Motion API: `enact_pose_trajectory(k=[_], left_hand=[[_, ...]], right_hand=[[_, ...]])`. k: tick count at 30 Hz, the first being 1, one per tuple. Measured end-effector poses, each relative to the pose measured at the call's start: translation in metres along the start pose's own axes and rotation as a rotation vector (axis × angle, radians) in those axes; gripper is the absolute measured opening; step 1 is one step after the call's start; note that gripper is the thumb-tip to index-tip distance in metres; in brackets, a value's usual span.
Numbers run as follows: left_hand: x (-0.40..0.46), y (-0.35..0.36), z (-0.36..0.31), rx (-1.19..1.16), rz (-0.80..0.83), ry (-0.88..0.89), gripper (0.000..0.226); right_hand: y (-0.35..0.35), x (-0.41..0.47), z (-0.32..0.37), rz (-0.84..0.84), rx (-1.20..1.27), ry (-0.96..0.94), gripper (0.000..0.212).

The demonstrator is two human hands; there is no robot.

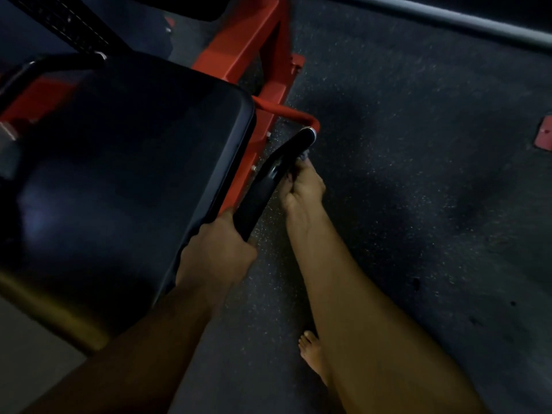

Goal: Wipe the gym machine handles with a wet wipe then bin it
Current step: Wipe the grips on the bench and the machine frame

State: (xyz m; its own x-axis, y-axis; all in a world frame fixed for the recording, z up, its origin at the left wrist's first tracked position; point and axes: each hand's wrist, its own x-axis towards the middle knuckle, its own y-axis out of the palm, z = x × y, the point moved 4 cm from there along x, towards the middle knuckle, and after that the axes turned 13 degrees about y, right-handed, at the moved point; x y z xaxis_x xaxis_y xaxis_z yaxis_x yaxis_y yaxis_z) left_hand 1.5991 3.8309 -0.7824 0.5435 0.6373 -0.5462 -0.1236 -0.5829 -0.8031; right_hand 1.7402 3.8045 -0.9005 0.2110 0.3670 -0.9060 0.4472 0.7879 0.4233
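A black handle (268, 177) with a silver end cap runs beside the black seat pad (125, 162) of a red-framed gym machine (248, 46). My left hand (219, 246) grips the handle's near, lower end. My right hand (301, 189) reaches in from the right with its fingertips bunched against the handle's upper part. A small dark bluish scrap shows between those fingertips, probably the wet wipe (302, 158); the dim light hides most of it.
Dark speckled rubber floor (403, 174) spreads to the right. A grey bar (448, 16) crosses the top right corner and a red floor plate (544, 135) lies at the right edge. A bare foot (310, 351) stands below my right forearm.
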Motion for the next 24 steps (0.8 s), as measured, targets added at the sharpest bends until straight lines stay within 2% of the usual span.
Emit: enact_pose_trajectory(k=[4,8,10,12,14,17,19,21,23,24], left_hand=[[-0.001,0.0,-0.001,0.014,-0.022,0.021,0.046],[-0.001,0.0,0.0,-0.003,-0.009,0.027,0.046],[0.0,0.0,0.001,-0.012,0.004,0.011,0.045],[0.0,0.001,0.001,-0.01,0.009,0.006,0.04],[0.0,0.001,0.001,-0.011,0.006,0.004,0.036],[0.0,0.001,0.001,-0.024,0.018,-0.002,0.037],[0.0,0.0,0.001,-0.037,0.021,0.006,0.039],[-0.001,-0.001,0.002,-0.051,0.019,0.011,0.039],[-0.001,-0.002,0.001,-0.058,0.032,0.011,0.04],[-0.002,-0.001,0.001,-0.066,0.04,0.009,0.041]], right_hand=[[0.01,0.013,0.011,-0.026,-0.023,-0.035,0.027],[0.002,-0.005,0.003,0.055,-0.033,0.083,0.017],[-0.011,-0.029,-0.007,0.127,-0.106,0.175,0.018],[-0.024,-0.052,-0.008,0.206,-0.296,0.216,0.023],[-0.03,-0.061,0.014,0.194,-0.597,0.103,0.024],[-0.004,-0.055,0.08,0.068,-1.207,-0.461,0.013],[0.037,-0.049,0.109,0.14,-1.564,-0.779,0.016],[0.08,-0.033,0.11,0.302,-2.03,-0.88,0.025],[0.108,-0.012,0.1,0.36,-2.572,-0.831,0.026],[0.118,-0.002,0.094,0.373,-2.763,-0.771,0.026]])
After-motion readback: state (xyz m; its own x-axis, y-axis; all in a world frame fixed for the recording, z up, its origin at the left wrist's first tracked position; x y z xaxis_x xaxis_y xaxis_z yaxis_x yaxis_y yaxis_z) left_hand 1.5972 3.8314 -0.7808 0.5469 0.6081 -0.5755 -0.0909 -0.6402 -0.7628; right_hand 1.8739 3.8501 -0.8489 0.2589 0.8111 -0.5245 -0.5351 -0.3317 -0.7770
